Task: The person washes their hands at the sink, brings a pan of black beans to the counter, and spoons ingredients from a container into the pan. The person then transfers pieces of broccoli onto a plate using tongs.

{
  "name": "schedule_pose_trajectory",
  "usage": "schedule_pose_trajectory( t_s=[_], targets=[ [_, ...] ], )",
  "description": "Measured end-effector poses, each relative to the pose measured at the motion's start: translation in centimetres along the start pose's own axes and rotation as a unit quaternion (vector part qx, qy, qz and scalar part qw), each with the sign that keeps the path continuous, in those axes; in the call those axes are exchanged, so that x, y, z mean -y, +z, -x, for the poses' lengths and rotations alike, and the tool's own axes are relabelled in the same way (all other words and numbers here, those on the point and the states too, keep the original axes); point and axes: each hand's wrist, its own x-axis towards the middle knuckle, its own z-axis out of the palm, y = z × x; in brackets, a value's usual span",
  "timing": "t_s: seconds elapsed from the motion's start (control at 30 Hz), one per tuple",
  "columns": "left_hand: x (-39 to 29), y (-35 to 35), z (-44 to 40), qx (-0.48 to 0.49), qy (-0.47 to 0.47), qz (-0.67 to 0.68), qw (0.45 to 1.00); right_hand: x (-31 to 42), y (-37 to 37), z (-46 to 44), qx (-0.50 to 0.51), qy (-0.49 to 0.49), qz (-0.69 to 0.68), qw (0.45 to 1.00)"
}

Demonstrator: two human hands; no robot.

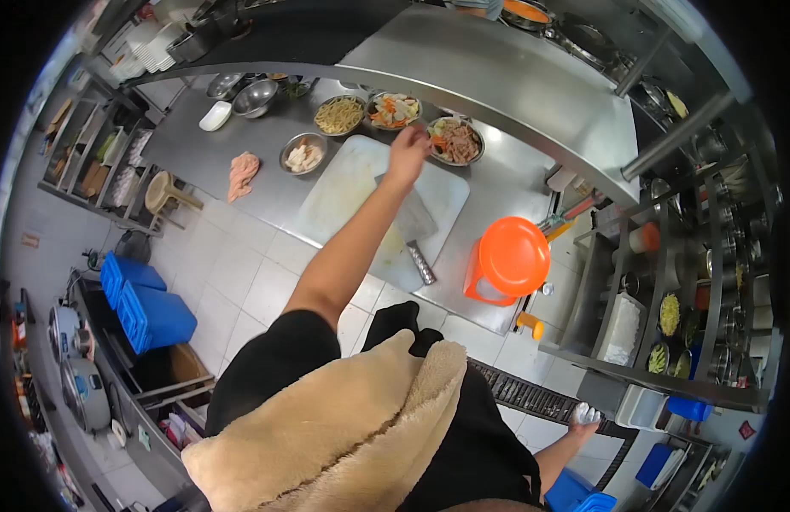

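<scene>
My left hand (408,155) reaches across the white cutting board (446,183) toward a metal bowl of sliced meat with carrot strips (457,142). Its fingers look apart at the bowl's near-left rim, with nothing visible in them. Beneath that forearm lies a cleaver (421,263), handle toward me, its blade partly hidden. Low at the right, out over the floor, my right hand (584,416) is closed around something whitish and shiny that is too small to name. Beyond the board stand a bowl of mixed sliced vegetables (394,111) and a bowl of noodle-like strips (339,115).
A bowl of pale chunks (303,154) and a pink cloth (243,176) lie left of the board. An orange-lidded container (513,256) stands at the right counter end. A raised steel shelf (497,60) overhangs the back. Blue bins (156,316) sit at left.
</scene>
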Motion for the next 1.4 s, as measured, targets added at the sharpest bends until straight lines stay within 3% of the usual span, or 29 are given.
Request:
schedule_pose_trajectory(
  t_s=[0.03, 0.13, 0.23, 0.3, 0.33, 0.37, 0.43, 0.5, 0.57, 0.63, 0.77, 0.83, 0.9, 1.03, 1.17, 1.33, 1.4],
  targets=[
    [-0.8, -1.8, 3.5, -0.024, 0.006, 0.052, 0.998, -0.1, -0.2, 0.1, 0.005, -0.001, -0.004, 1.000],
    [0.0, -11.4, 12.5, -0.208, 0.008, -0.057, 0.976, -0.8, -5.1, -11.0, 0.056, 0.094, 0.003, 0.994],
    [3.7, -22.0, 21.4, -0.430, 0.006, -0.052, 0.901, -1.8, -6.4, -11.9, 0.014, 0.099, 0.007, 0.995],
    [10.5, -30.3, 29.1, -0.471, -0.037, -0.066, 0.879, -2.3, -7.0, -11.7, -0.001, 0.113, 0.027, 0.993],
    [17.4, -35.9, 32.9, -0.493, -0.051, -0.179, 0.850, -2.8, -7.2, -11.6, -0.001, 0.125, 0.044, 0.991],
    [19.6, -36.4, 37.7, -0.515, -0.147, -0.196, 0.822, -3.5, -7.7, -11.9, -0.001, 0.136, 0.061, 0.989],
    [21.3, -33.0, 46.8, -0.399, -0.378, -0.309, 0.776, -4.9, -9.0, -11.0, -0.003, 0.137, 0.126, 0.983],
    [22.0, -28.0, 53.2, -0.208, -0.502, -0.391, 0.743, -6.3, -11.4, -14.7, -0.026, 0.157, 0.171, 0.972],
    [23.2, -23.8, 57.0, -0.062, -0.526, -0.417, 0.739, -7.6, -11.9, -12.7, -0.035, 0.159, 0.215, 0.963],
    [23.4, -22.1, 58.6, -0.006, -0.524, -0.433, 0.733, -8.3, -12.8, -11.6, -0.024, 0.149, 0.245, 0.958],
    [22.2, -25.8, 57.5, -0.032, -0.509, -0.507, 0.695, -8.3, -13.1, -11.7, -0.023, 0.161, 0.260, 0.952],
    [21.1, -27.8, 54.7, -0.119, -0.476, -0.530, 0.692, -8.3, -13.0, -13.1, -0.004, 0.161, 0.245, 0.956],
    [17.7, -27.0, 50.4, -0.227, -0.438, -0.492, 0.717, -8.4, -13.2, -15.3, 0.019, 0.162, 0.228, 0.960],
    [10.5, -23.6, 42.2, -0.331, -0.324, -0.485, 0.742, -8.2, -12.2, -17.6, 0.075, 0.177, 0.180, 0.965],
    [7.6, -21.7, 35.6, -0.432, -0.187, -0.426, 0.773, -7.2, -11.3, -14.8, 0.057, 0.176, 0.147, 0.972],
    [3.7, -19.3, 24.6, -0.438, -0.071, -0.377, 0.813, -7.1, -13.1, -16.7, -0.032, 0.193, 0.069, 0.978],
    [2.7, -19.0, 19.3, -0.409, -0.012, -0.399, 0.820, -6.5, -10.8, -11.4, -0.030, 0.146, 0.066, 0.987]
  ],
)
